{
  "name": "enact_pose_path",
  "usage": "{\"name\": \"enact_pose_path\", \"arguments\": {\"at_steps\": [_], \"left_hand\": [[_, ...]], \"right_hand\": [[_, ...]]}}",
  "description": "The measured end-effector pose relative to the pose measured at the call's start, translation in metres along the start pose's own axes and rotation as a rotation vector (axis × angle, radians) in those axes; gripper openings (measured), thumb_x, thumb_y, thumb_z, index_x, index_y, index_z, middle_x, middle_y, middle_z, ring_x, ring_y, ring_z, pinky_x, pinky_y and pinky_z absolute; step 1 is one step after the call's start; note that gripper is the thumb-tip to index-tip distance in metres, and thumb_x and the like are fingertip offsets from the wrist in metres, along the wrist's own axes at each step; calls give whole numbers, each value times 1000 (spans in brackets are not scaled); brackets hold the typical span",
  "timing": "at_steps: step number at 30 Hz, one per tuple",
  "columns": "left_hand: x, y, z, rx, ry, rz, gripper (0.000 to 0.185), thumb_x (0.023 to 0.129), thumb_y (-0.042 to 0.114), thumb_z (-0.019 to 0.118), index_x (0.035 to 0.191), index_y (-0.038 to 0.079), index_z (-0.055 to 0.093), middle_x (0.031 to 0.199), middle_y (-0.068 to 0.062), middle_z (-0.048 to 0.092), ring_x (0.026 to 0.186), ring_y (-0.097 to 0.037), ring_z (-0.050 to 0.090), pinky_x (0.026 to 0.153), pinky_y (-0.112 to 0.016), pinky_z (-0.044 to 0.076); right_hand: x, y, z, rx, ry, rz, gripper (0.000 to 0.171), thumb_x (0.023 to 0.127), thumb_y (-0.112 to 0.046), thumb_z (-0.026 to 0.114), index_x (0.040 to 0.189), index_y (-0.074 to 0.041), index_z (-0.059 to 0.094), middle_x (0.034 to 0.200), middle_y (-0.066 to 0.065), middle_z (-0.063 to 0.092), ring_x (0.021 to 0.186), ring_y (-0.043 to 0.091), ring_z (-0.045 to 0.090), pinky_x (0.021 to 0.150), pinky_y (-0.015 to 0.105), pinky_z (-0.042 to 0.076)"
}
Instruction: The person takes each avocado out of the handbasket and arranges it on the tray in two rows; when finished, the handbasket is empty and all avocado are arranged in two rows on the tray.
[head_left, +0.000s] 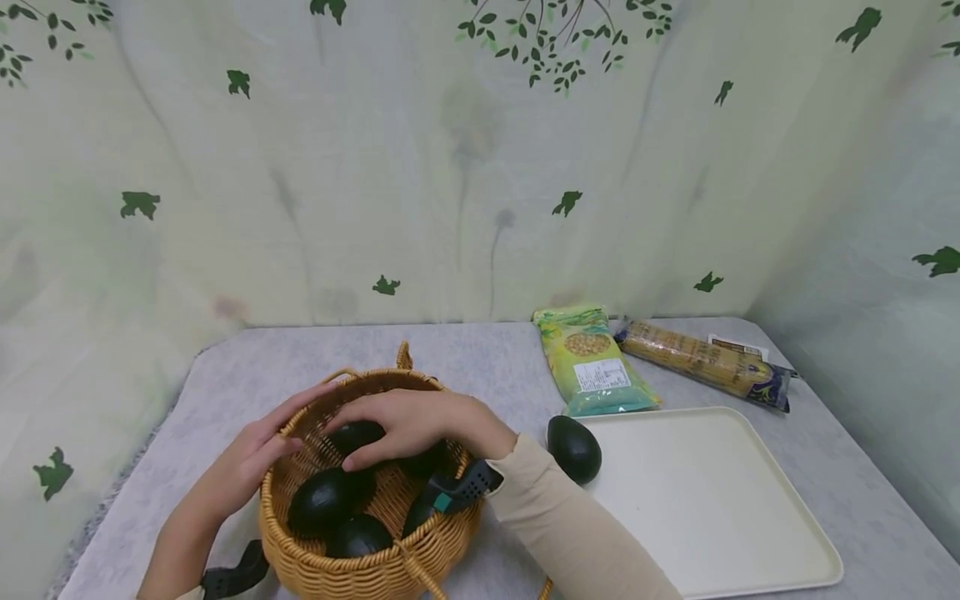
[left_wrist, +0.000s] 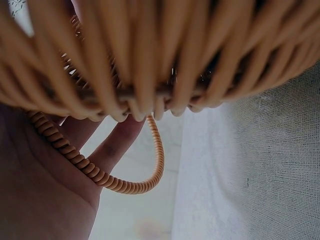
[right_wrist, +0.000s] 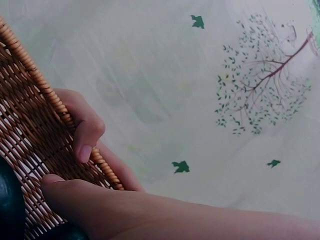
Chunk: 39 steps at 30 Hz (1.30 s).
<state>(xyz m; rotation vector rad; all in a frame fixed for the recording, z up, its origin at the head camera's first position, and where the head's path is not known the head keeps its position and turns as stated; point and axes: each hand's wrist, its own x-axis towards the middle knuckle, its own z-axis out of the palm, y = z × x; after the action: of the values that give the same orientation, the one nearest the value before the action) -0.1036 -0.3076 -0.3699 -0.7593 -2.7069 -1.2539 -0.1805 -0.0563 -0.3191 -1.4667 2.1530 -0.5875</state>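
Right hand (head_left: 408, 425) reaches into the wicker basket (head_left: 300, 558), fingers loosely spread over an avocado (head_left: 352, 435); left hand (head_left: 251, 454) grips the rim. Next: close and lift.

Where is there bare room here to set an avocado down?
Most of the tray is bare; one avocado sits at its left edge. The table is bare behind the basket, left of the green packet. The basket is crowded with avocados and both hands.

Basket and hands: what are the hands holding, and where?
The left hand holds the basket by its rim, thumb hooked over the edge. The right hand reaches inside onto an avocado; a firm hold cannot be told.
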Motion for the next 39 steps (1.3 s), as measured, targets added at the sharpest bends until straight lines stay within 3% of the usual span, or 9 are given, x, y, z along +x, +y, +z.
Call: {"name": "enact_pose_path", "arguments": {"at_steps": [12, 16, 26, 39], "left_hand": [[0, -1, 0, 12, 4, -10, 58, 106, 6, 42, 162, 20, 36, 158, 27, 37, 134, 11, 40, 83, -31, 54], [0, -1, 0, 6, 3, -7, 59, 105, 4, 43, 162, 19, 36, 159, 26, 38, 128, 5, 48, 82, -32, 54], [-1, 1, -1, 29, 3, -29, 58, 105, 7, 43, 162, 21, 37, 159, 26, 38, 134, 11, 41, 88, -31, 53], [0, 1, -2, 21, 2, -22, 57, 106, 7, 42, 162, 20, 37, 159, 26, 37, 133, 10, 44, 87, -29, 52]], "right_hand": [[-1, -1, 0, 5, -14, 25, 53, 103, -40, 62, 152, -22, 52, 153, -9, 52, 140, 3, 45, 114, 19, 34], [0, 0, 1, 3, -22, 31, 53, 103, -40, 62, 152, -21, 53, 153, -9, 53, 139, 3, 46, 113, 19, 34], [4, 0, 1, 2, -82, 142, 68, 102, -45, 61, 162, -23, 35, 161, -6, 42, 147, 7, 39, 117, 25, 33], [4, -1, 1, -128, -85, 113, 62, 103, -44, 60, 157, -17, 45, 154, 0, 47, 142, 10, 42, 114, 23, 34]]}}
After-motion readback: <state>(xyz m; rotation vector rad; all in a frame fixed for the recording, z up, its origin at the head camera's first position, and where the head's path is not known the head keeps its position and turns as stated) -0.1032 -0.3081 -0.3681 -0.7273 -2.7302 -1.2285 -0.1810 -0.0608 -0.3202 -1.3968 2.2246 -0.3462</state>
